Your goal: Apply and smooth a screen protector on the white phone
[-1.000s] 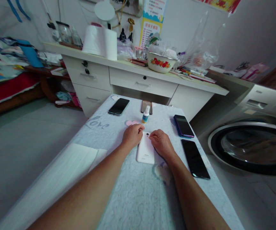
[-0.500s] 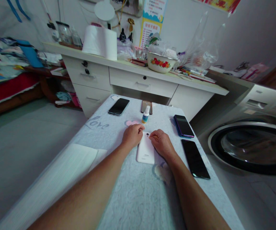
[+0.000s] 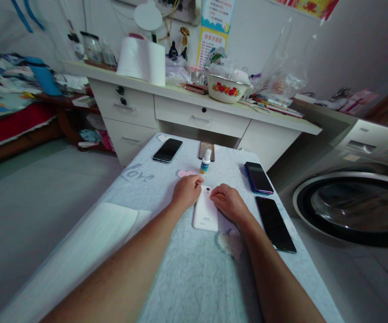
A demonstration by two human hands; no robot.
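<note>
A white phone (image 3: 205,215) lies face down on the cloth-covered table, its camera lens at the far end. My left hand (image 3: 187,190) is closed, fingers curled at the phone's upper left edge. Over the upper right part of the phone, just below the lens, my right hand (image 3: 227,199) has its fingertips pinched together and close to the back cover. Whatever either hand holds is hidden or too small to name. Just beyond my left hand stands a small spray bottle (image 3: 205,162) with a white cap, upright.
A dark phone (image 3: 167,150) lies far left, and a brownish phone (image 3: 207,151) sits behind the bottle. Stacked phones (image 3: 259,177) and another black phone (image 3: 275,223) lie along the right edge. A folded pale cloth (image 3: 89,237) covers the left side. A washing machine (image 3: 359,148) stands right.
My right fingertips have slid slightly toward me over the phone's back, away from the lens. My left hand and the phone stay practically where they were.
</note>
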